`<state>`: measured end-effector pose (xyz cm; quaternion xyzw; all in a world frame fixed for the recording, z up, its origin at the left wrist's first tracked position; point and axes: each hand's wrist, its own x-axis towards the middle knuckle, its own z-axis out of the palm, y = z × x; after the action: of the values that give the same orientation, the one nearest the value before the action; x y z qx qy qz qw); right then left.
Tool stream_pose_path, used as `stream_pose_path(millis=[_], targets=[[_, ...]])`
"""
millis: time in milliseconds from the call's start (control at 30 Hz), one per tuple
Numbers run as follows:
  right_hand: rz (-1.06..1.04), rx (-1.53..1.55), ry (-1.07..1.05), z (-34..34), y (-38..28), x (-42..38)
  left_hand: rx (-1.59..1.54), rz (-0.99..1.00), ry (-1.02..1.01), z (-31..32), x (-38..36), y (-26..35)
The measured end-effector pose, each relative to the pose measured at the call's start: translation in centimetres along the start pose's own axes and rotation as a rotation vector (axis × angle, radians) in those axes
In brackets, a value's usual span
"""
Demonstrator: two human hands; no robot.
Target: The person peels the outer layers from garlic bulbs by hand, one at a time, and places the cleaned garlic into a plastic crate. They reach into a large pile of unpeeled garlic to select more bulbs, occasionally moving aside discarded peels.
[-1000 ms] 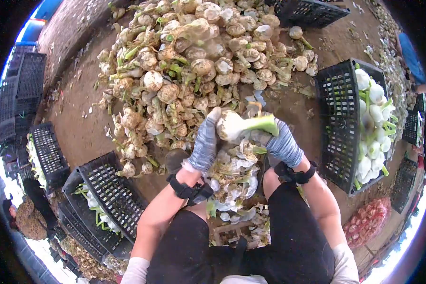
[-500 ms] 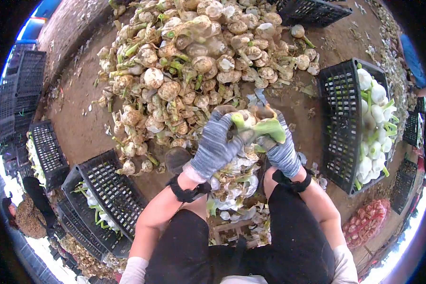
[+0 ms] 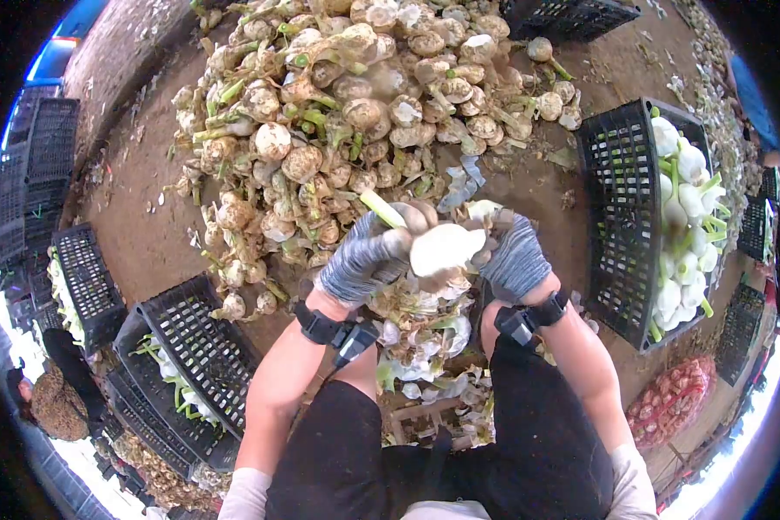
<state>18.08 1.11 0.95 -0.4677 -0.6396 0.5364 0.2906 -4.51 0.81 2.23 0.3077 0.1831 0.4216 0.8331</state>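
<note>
A white, partly peeled garlic bulb [image 3: 445, 250] is held over my lap, its cut green stem [image 3: 381, 208] pointing up and left. My left hand [image 3: 366, 260], in a grey striped glove, is closed round the bulb's stem side. At the bulb's other side, my right hand [image 3: 513, 258], gloved alike, has its fingers closed on loose garlic skin [image 3: 484, 211]; motion blurs the fingertips. Between my knees lies a heap of garlic skins [image 3: 425, 334]. Just beyond my hands rises a large pile of unpeeled garlic [image 3: 321, 147].
To the right stands a black crate [image 3: 620, 225] filled with clean white bulbs. More black crates [image 3: 201, 351] are at the left, some with garlic. A red net sack [image 3: 672, 400] lies at the lower right. Another person [image 3: 61, 403] is at the far left edge.
The bulb has turned, so its bare white side now faces me and its stem points up-left. Both hands have shifted slightly, and skin has come away from the bulb.
</note>
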Motion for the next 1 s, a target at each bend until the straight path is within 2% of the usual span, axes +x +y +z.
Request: stream_pose_path(millis=[67, 100, 133, 167, 233, 300, 333, 400, 433, 467, 533, 600, 667, 733, 767, 800, 867, 900, 967, 1000], targets=[[0.351, 0.640, -0.046, 0.4, 3.4, -1.6, -0.441, 0.026, 0.427, 0.9, -0.3, -0.7], [0.678, 1.362, -0.166, -0.7, 1.6, -1.8, -0.344, 0.056, 0.474, 0.3, -0.3, -1.0], [0.753, 1.141, -0.023, -1.0, 0.2, -2.3, -0.373, 0.029, 0.509, -0.7, -0.3, -1.4], [0.707, 1.335, -0.036, -2.2, -0.2, -2.5, -0.455, 0.018, 0.528, -1.7, -0.1, -2.2], [0.660, 1.529, -0.052, -5.1, -0.3, -3.3, -0.538, 0.008, 0.550, -2.0, 0.1, -2.8], [0.567, 1.749, 0.315, -7.1, -0.9, -3.5, -0.555, 0.023, 0.716, -1.9, 0.3, -2.4], [0.426, 1.681, -0.018, -7.3, -3.5, -2.2, -0.554, 0.024, 0.716, -2.1, 0.2, -2.6], [0.615, 0.301, -0.188, -7.1, -0.5, -1.3, -0.544, 0.000, 0.824, -2.5, 0.0, -3.0], [0.728, 0.140, -0.296, -6.1, -0.8, -1.0, -0.546, 0.002, 0.824, -2.1, 0.1, -2.8], [0.431, -0.650, -0.228, -4.4, -1.4, -0.9, -0.516, -0.016, 0.897, -1.6, 0.1, -2.7], [0.105, -0.456, 0.145, -1.5, -0.8, -0.9, -0.484, -0.037, 0.968, -0.5, 0.3, -2.4], [-0.058, -0.421, 0.124, 0.4, -2.6, -0.1, -0.264, -0.042, 0.981, 0.5, 0.5, -2.5], [-0.326, -0.591, 0.260, 0.9, -3.9, 0.4, -0.212, -0.096, 0.981, 0.5, 0.4, -3.1], [-0.326, -0.556, 0.088, 0.2, -2.8, 1.5, -0.097, 0.015, 0.873, 1.0, 0.3, -3.3], [0.073, -0.238, 0.457, -1.3, -0.3, 2.5, -0.168, -0.006, 0.860, 0.9, -0.4, -2.5], [0.131, -0.216, 0.512, -2.8, -0.1, 2.5, -0.169, -0.005, 0.860, 0.9, -0.5, -2.2], [0.228, -0.314, 0.195, -3.9, 5.2, 0.6, -0.193, 0.033, 0.875, 0.9, -0.3, -1.5], [0.228, -0.313, 0.196, -3.1, 4.3, 0.2, -0.161, 0.079, 0.957, 2.1, 0.4, -0.9], [0.031, -0.121, 0.354, -0.8, 0.7, 0.0, -0.118, 0.078, 0.980, 1.5, 0.6, -1.8], [0.031, -0.126, 0.349, -0.2, -0.8, 0.0, -0.074, 0.076, 1.007, 1.2, 0.6, -2.5]])
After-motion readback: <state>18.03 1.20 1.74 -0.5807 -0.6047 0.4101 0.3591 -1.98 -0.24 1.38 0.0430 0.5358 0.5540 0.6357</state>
